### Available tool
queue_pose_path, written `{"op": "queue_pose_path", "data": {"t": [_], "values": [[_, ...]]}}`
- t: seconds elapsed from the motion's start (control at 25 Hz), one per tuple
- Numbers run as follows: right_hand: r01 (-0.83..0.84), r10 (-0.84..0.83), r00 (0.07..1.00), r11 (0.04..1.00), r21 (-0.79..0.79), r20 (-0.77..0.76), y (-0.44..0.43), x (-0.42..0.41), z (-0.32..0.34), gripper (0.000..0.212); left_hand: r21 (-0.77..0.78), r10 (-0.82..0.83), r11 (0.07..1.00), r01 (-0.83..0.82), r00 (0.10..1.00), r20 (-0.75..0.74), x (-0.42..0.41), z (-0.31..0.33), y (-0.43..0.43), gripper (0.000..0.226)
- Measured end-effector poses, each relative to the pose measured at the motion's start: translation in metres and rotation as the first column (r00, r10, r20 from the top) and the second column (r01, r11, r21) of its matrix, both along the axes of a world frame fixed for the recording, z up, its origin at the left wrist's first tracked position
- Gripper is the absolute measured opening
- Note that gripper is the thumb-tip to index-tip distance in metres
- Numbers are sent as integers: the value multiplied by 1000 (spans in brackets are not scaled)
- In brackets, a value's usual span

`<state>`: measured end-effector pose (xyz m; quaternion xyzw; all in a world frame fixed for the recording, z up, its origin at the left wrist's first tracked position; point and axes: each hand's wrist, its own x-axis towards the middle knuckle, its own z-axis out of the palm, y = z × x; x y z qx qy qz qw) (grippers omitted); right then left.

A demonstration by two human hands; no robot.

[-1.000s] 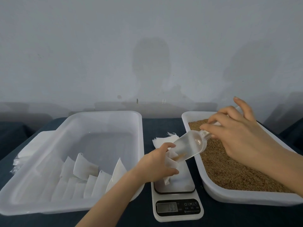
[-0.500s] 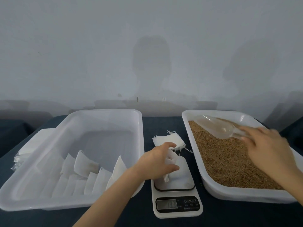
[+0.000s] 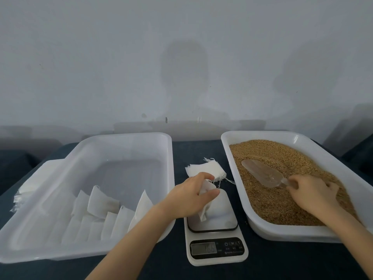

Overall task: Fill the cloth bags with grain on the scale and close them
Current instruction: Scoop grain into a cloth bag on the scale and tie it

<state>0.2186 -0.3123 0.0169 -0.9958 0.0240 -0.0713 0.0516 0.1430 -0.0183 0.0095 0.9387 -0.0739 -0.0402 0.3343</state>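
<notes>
My left hand (image 3: 188, 196) pinches the top of a small white cloth bag (image 3: 219, 205) that stands on the white digital scale (image 3: 217, 247) in the middle. Brown grain (image 3: 268, 199) fills the white tray (image 3: 230, 158) on the right. A clear plastic scoop (image 3: 262, 175) lies on the grain, and my right hand (image 3: 311, 191) holds its handle. Behind the scale lies a small stack of flat white cloth bags (image 3: 205, 170).
A large white tub (image 3: 90, 142) on the left holds several white bags (image 3: 101, 203) leaning in rows. A pile of flat white cloth (image 3: 26, 186) lies at the tub's left side. Everything stands on a dark blue table (image 3: 193, 150) against a grey wall.
My right hand carried the scoop from above the bag on the scale over to the grain tray and lowered it onto the grain. My left hand stayed on the bag.
</notes>
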Motion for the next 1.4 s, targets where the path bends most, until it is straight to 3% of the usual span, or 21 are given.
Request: {"op": "queue_pose_path", "data": {"t": [0.08,0.16,0.2,0.28,0.36,0.44,0.52,0.76,0.88,1.04,1.4], "values": [[-57,59,987,998,-24,146,16,-10,4,37,-11,0,1000,0,1000,-3,-1,1,-1,54],[-309,256,917,941,136,307,46,-31,14,38,-37,6,999,-6,1000,5,-2,3,-2,62],[-463,377,865,855,234,332,64,-44,20,33,-58,3,998,-2,1000,16,-3,4,-2,67],[-648,595,760,672,358,260,100,-66,27,26,-119,-8,993,14,999,48,-5,6,-2,71],[-669,693,713,629,396,105,131,-74,27,26,-188,-9,982,23,997,76,-6,6,-1,68],[-649,687,726,678,345,16,150,-69,22,28,-231,6,973,10,998,69,-8,6,-1,69],[-629,653,756,710,315,37,154,-63,12,25,-245,7,969,7,998,56,-8,5,0,71],[-594,590,784,622,510,193,125,-45,7,3,-366,39,930,-15,998,58,-4,4,3,65],[-577,572,788,554,600,229,112,-38,17,24,-324,38,946,-29,999,22,-1,5,6,46],[-534,523,816,516,670,247,104,-32,19,23,-258,138,960,-106,984,112,3,1,8,10],[-533,483,823,474,701,299,105,-28,3,5,-311,276,927,-211,944,179,2,2,8,11]]}}
